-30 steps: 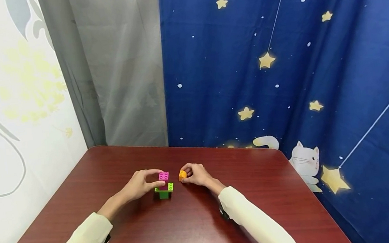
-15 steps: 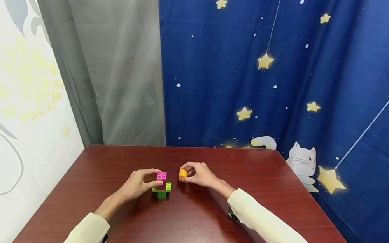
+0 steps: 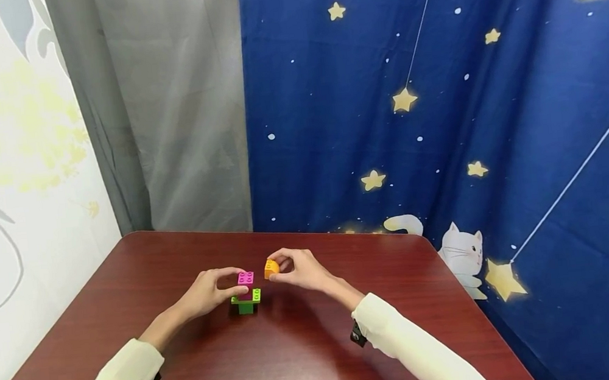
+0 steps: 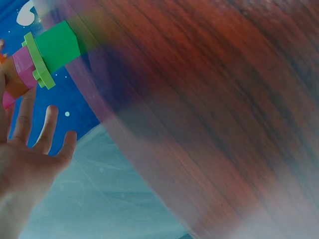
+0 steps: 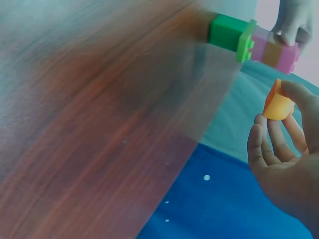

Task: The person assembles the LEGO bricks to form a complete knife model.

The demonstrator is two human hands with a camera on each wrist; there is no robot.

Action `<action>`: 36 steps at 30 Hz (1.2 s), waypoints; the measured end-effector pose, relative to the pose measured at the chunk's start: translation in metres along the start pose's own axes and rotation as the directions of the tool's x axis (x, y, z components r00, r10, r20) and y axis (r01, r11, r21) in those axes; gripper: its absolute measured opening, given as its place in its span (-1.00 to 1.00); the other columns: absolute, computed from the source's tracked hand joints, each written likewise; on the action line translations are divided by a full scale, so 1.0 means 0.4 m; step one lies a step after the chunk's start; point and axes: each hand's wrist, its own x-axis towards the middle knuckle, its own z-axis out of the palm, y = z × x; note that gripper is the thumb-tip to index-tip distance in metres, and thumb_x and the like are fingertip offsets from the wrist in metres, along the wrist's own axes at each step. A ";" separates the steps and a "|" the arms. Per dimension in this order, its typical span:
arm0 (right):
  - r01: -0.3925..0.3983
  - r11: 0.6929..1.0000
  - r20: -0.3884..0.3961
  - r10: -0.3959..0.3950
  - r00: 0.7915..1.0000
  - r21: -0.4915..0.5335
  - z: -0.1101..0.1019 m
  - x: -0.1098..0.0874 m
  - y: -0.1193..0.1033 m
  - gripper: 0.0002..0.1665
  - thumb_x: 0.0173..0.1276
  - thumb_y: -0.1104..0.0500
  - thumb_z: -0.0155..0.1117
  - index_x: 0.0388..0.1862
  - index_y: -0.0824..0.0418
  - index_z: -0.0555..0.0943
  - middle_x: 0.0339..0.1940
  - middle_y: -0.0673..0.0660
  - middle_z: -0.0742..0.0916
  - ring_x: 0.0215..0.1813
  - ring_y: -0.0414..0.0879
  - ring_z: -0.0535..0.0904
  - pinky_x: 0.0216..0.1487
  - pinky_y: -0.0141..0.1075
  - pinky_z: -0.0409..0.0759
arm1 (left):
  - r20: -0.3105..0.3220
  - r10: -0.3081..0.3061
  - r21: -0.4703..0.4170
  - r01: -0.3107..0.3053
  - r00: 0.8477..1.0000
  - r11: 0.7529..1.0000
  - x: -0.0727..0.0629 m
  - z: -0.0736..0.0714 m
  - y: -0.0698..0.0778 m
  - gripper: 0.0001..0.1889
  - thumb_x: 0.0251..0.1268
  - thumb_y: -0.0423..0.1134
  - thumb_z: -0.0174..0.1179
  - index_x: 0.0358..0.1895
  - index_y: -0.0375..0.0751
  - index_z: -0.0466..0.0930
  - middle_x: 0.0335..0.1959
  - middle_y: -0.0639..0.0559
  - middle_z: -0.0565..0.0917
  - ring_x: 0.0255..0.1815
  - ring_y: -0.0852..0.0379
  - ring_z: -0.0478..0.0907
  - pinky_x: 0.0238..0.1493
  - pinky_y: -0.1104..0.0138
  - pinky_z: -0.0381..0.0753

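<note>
A small tower of toy building bricks stands upright on the table. Its bottom is a green brick [image 3: 246, 309], with a wider light green plate [image 3: 256, 295] over it. Above come a pink brick [image 5: 259, 44], a brown band [image 5: 272, 52] and a magenta studded top [image 3: 245, 277]. My left hand [image 3: 204, 294] grips the tower's upper part between thumb and fingers, partly covering it. To the right, my right hand [image 3: 304, 271] pinches an orange brick [image 3: 270, 268] with a rounded side, held in the air apart from the tower. In the right wrist view the orange brick [image 5: 277, 104] sits between thumb and fingertips.
The dark red-brown wooden table [image 3: 233, 368] has rounded far corners. Behind it hang a grey curtain [image 3: 180, 104] and a blue star-patterned curtain [image 3: 320, 121]. A pale patterned curtain [image 3: 38, 228] borders the left side.
My right hand has lifted the orange brick off the table and brought it slightly left. The left hand keeps its grip on the tower. The head view has shifted a little.
</note>
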 end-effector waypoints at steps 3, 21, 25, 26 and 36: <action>0.011 1.000 -0.011 -0.011 1.000 0.009 0.000 0.006 -0.021 -0.54 0.28 0.09 0.60 0.14 0.09 0.70 -0.17 -0.04 0.78 -0.18 -0.26 0.70 -0.13 -0.44 0.67 | -0.006 0.008 0.014 -0.008 1.000 1.000 -0.002 0.001 -0.001 -0.59 0.27 0.04 0.48 0.12 0.01 0.73 -0.05 0.15 0.78 0.01 0.10 0.68 0.12 0.02 0.65; 0.092 0.996 0.007 -0.092 0.996 0.018 0.025 0.053 -0.113 -0.52 0.29 0.12 0.59 0.17 0.12 0.69 -0.15 -0.03 0.78 -0.13 -0.12 0.75 -0.15 -0.47 0.66 | -0.019 0.035 0.030 -0.034 0.999 0.999 -0.001 0.003 -0.011 -0.57 0.29 0.03 0.46 0.11 -0.13 0.75 0.01 -0.04 0.79 0.08 -0.09 0.71 0.12 -0.09 0.65; 0.095 0.995 0.021 -0.096 0.995 0.016 0.034 0.058 -0.120 -0.52 0.29 0.12 0.59 0.17 0.13 0.69 -0.14 -0.04 0.79 -0.16 -0.25 0.72 -0.16 -0.49 0.66 | -0.017 0.035 0.033 -0.034 0.999 0.999 -0.003 0.002 -0.011 -0.53 0.30 0.03 0.45 0.12 -0.22 0.74 0.03 -0.13 0.78 0.10 -0.16 0.70 0.13 -0.14 0.63; 0.096 0.995 0.026 -0.097 0.995 0.011 0.036 0.059 -0.122 -0.52 0.29 0.12 0.59 0.17 0.13 0.69 -0.14 -0.04 0.79 -0.17 -0.30 0.71 -0.16 -0.50 0.66 | -0.015 0.025 0.030 -0.024 1.000 0.999 -0.003 0.001 -0.011 -0.53 0.29 0.03 0.46 0.13 -0.21 0.74 0.03 -0.11 0.78 0.10 -0.15 0.70 0.13 -0.13 0.63; 0.089 0.995 0.056 -0.087 0.995 -0.045 0.053 0.064 -0.123 -0.52 0.29 0.14 0.59 0.18 0.11 0.69 -0.08 -0.05 0.79 -0.16 -0.36 0.69 -0.11 -0.55 0.61 | -0.015 0.039 0.028 -0.039 0.999 0.999 -0.001 -0.001 -0.003 -0.59 0.33 0.03 0.43 0.09 -0.17 0.77 -0.08 0.02 0.81 0.01 -0.01 0.73 0.06 -0.02 0.68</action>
